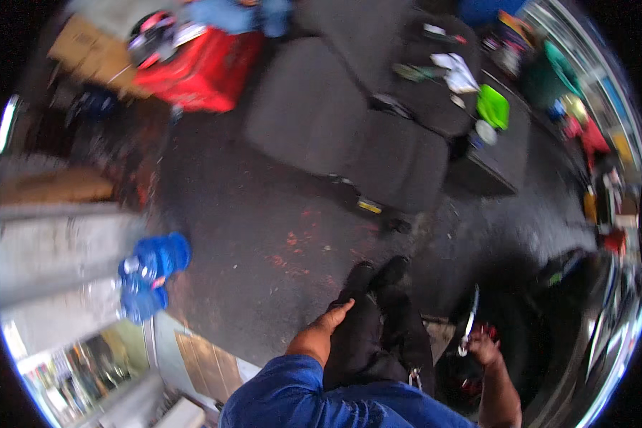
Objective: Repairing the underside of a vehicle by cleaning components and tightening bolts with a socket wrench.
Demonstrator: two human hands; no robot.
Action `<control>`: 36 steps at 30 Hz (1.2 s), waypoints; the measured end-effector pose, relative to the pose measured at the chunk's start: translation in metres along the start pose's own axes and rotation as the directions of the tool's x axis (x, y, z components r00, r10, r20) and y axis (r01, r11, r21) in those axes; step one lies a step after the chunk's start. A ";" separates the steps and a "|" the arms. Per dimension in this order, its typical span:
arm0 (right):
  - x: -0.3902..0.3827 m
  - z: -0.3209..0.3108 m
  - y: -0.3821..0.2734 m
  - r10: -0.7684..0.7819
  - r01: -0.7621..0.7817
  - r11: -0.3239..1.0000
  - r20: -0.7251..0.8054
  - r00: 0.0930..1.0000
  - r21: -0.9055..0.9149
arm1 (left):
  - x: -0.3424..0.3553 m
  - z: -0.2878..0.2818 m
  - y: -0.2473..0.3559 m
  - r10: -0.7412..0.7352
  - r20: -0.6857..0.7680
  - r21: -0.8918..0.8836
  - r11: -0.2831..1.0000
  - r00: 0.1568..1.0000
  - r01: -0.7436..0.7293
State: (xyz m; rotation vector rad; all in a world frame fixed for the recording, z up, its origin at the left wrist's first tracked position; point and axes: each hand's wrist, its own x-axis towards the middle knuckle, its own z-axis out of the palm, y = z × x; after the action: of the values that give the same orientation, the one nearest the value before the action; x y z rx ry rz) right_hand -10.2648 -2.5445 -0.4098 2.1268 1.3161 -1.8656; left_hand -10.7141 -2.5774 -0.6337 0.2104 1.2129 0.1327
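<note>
My left hand is beside my dark-trousered left thigh with nothing visible in it. One digit points forward; the other fingers are largely out of sight. At the lower right, my right hand is closed around the lower end of a long silver wrench. Its shaft sticks up and away from the hand, and motion blur hides the exact type of head. Beneath and around this hand is a dark round tyre, with red parts showing near its middle.
Dark seat cushions lie ahead, with a bright green container and papers to their right. A red box stands at the far left. Blue water jugs are beside the left wall. A green bin stands far right.
</note>
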 end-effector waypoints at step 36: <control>-0.017 -0.405 -0.106 -0.048 0.098 0.991 -0.437 0.898 0.093 | 0.009 0.613 0.466 -0.257 0.723 0.505 0.830 0.641 -0.237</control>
State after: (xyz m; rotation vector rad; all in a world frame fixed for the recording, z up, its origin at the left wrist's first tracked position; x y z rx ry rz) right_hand -9.9990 -2.2758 -0.2285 2.7065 1.4020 -1.5741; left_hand -10.1310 -2.1776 -0.3295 0.7113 0.3327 -0.3278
